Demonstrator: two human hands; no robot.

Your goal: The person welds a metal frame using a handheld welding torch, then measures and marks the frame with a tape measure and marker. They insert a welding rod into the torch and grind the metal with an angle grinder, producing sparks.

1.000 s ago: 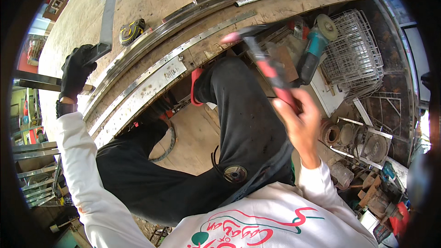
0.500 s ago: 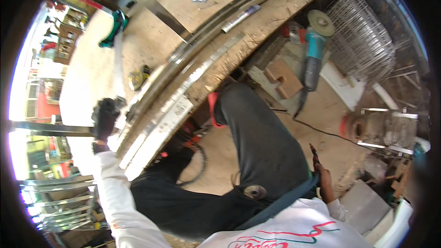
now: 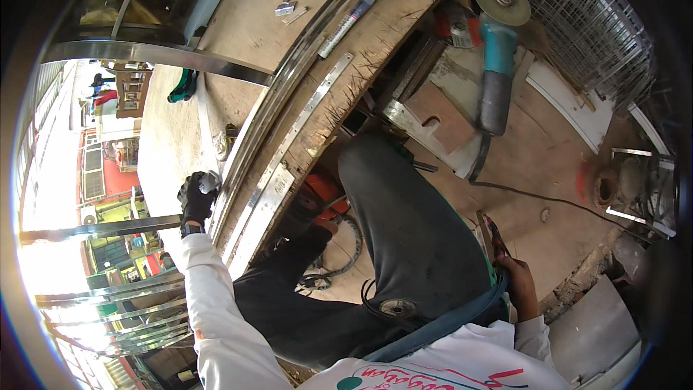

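My left hand, in a dark glove, is closed at the table's left part, its fingers round a silvery metal piece. Much of that piece is hidden by the glove. A square metal bar runs in from the left to my wrist. Beside the fingers, long curved metal strips lie along the table edge. Low on the right, next to my thigh, my bare right hand is closed round a plier-like hand tool with a black and red handle. Its tip points up and away; its exact kind is unclear.
A teal angle grinder stands on the right with its cord trailing across the floor. Wire mesh is behind it. A marker and a perforated metal strip lie on the wooden table. A shiny frame bar crosses the far left.
The view has shifted, so the table and grinder appear elsewhere in it. My right hand shows more fully, with the tool's tip higher. My left hand stays closed by the metal strips.
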